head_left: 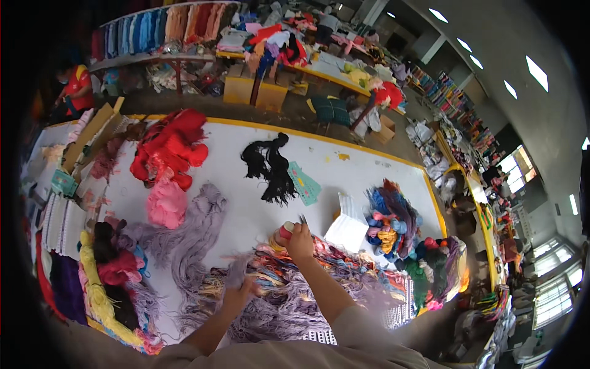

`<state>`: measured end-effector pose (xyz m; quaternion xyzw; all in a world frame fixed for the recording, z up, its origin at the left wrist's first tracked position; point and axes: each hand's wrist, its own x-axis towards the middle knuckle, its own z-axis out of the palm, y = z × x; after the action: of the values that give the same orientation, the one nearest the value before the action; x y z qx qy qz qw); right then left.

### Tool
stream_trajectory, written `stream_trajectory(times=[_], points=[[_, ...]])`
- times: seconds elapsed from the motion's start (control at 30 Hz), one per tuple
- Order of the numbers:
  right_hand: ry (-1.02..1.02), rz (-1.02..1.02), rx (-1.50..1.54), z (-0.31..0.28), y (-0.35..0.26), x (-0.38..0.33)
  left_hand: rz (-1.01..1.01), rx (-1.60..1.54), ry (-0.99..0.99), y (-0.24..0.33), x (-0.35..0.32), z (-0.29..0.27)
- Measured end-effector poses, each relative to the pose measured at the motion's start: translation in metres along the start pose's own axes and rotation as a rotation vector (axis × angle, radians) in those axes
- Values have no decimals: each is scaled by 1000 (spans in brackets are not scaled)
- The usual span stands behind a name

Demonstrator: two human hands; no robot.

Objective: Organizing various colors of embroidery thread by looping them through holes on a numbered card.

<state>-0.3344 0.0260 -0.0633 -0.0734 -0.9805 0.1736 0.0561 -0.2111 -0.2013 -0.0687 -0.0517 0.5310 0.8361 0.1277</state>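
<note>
Gripping pink-white item point(286, 230): right hand point(300, 244) | left hand point(239, 294): grip unclear | multicoloured yarn point(273, 270): beneath both hands

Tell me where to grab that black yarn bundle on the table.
Probably at the narrow far end of the black yarn, coming down from above: strands look gathered there, while the near end frays loose beside the green card.

Present are one white, yellow-edged worktable point(362, 178), a second long table point(338, 77) beyond it, a dark green chair point(332, 112), grey floor point(284, 122), one pale pillar point(434, 48), grey ceiling point(485, 27) with bright rectangular lights point(536, 72), and paned windows point(553, 302) at right.
</note>
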Motion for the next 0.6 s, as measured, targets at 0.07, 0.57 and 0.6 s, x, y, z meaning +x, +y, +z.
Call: stream_trajectory(times=[0.07, 0.57, 0.6], points=[[219, -82, 85, -8, -20, -15, -169, 9, 80, 1, -55, -37], [79, -168, 603, -89, -9, -248, -212, 136, 120, 55, -195, -21], [84, -170, 603, -97, -9, -253, -184, 167, 92, 57, -201, -15]])
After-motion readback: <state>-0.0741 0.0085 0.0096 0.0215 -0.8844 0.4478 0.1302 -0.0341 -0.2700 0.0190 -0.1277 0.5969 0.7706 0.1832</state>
